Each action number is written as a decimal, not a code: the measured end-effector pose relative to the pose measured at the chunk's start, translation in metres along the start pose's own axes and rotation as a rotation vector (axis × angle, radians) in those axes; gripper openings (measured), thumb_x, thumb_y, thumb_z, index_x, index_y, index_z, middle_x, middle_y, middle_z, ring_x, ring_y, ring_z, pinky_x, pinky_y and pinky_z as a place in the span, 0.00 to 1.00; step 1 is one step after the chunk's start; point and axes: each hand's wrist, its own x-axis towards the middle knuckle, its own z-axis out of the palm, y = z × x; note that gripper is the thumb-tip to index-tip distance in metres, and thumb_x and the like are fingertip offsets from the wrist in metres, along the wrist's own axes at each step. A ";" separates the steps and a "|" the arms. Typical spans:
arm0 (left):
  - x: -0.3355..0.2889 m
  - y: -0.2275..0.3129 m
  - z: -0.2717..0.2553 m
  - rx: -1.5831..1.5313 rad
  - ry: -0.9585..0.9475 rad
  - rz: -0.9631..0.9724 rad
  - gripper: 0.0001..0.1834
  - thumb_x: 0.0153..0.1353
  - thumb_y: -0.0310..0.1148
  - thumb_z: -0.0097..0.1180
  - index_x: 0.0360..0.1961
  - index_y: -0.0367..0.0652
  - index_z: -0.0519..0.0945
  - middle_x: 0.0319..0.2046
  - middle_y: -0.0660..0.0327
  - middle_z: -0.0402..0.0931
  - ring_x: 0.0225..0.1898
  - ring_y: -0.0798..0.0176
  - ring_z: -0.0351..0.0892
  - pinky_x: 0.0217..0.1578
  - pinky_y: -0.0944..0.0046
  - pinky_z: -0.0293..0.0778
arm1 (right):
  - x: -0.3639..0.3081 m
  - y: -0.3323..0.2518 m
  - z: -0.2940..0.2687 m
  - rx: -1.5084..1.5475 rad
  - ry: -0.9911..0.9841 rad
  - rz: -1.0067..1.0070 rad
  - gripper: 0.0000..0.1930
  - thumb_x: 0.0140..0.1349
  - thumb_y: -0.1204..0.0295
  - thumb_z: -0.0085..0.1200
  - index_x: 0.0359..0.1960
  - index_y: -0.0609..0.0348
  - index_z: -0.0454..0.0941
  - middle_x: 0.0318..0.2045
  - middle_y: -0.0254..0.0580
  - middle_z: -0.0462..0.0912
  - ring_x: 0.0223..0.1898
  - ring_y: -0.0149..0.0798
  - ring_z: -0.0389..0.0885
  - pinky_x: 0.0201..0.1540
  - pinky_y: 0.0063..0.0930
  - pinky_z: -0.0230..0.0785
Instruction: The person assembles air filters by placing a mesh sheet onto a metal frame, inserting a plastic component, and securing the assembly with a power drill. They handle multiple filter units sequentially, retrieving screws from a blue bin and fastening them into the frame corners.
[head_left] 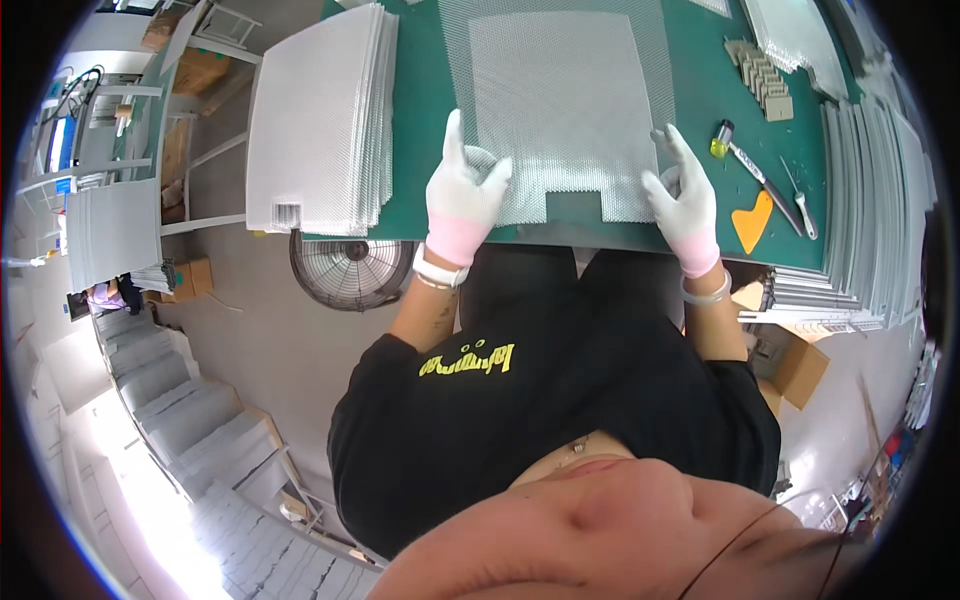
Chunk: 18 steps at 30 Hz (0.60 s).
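Observation:
A silvery perforated mesh sheet (560, 100) with a notch in its near edge lies on the green tabletop (415, 90). A wider, more see-through mesh (455, 45) shows beyond its far and side edges. My left hand (465, 190), in a white glove with a pink cuff, is at the sheet's near left edge, fingers spread. By the near right edge is my right hand (682, 200), gloved alike, with thumb and fingers apart. Neither hand holds anything. Whether the fingertips touch the mesh, I cannot tell.
At the left stands a thick stack of mesh sheets (315, 120). On the right lie a hammer (750, 165), a yellow scraper (752, 222), a thin pointed tool with a grey handle (803, 212) and several beige pieces (762, 80). Metal frames (875, 190) line the right side. A fan (350, 270) stands below.

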 end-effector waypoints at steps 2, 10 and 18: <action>0.003 -0.008 0.010 0.029 -0.021 0.024 0.46 0.56 0.34 0.68 0.71 0.29 0.57 0.30 0.62 0.81 0.26 0.69 0.78 0.31 0.68 0.76 | 0.002 0.009 -0.001 -0.190 0.007 -0.068 0.32 0.57 0.74 0.62 0.65 0.65 0.69 0.55 0.44 0.81 0.24 0.27 0.70 0.35 0.23 0.72; 0.004 -0.017 0.022 0.088 -0.065 0.039 0.46 0.56 0.38 0.67 0.70 0.28 0.58 0.34 0.59 0.82 0.33 0.61 0.81 0.39 0.63 0.77 | 0.005 0.028 0.007 -0.338 -0.006 -0.098 0.31 0.58 0.70 0.62 0.64 0.61 0.71 0.55 0.47 0.80 0.41 0.41 0.82 0.49 0.29 0.75; 0.005 -0.019 0.023 0.170 -0.108 0.013 0.46 0.57 0.40 0.67 0.71 0.29 0.58 0.39 0.57 0.82 0.39 0.55 0.82 0.44 0.60 0.77 | 0.001 0.032 0.013 -0.439 0.031 -0.213 0.29 0.58 0.69 0.62 0.62 0.60 0.72 0.56 0.51 0.79 0.56 0.50 0.80 0.58 0.34 0.73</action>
